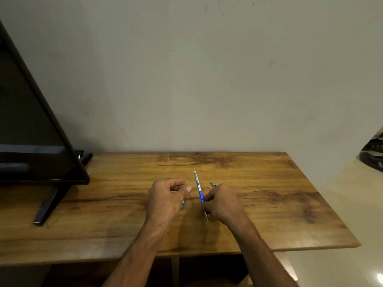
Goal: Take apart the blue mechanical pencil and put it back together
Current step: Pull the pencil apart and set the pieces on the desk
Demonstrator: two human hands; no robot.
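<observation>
Nearest, on the wooden table (269, 224): the right hand (222, 201) is gripping the blue mechanical pencil (200, 192) by its lower barrel, white end pointing away. The left hand (165, 196) is curling just left of it, a small green part (183, 204) showing at its near edge, held or lying I cannot tell. Farther: a teal cap (213, 183) and a tiny beige piece (208, 186) are lying just right of the pencil, and a black monitor (31, 121) is standing far left; to my eye parts are being refitted, so the barrel is needing a steady hold, each piece going in straight, unforced.
</observation>
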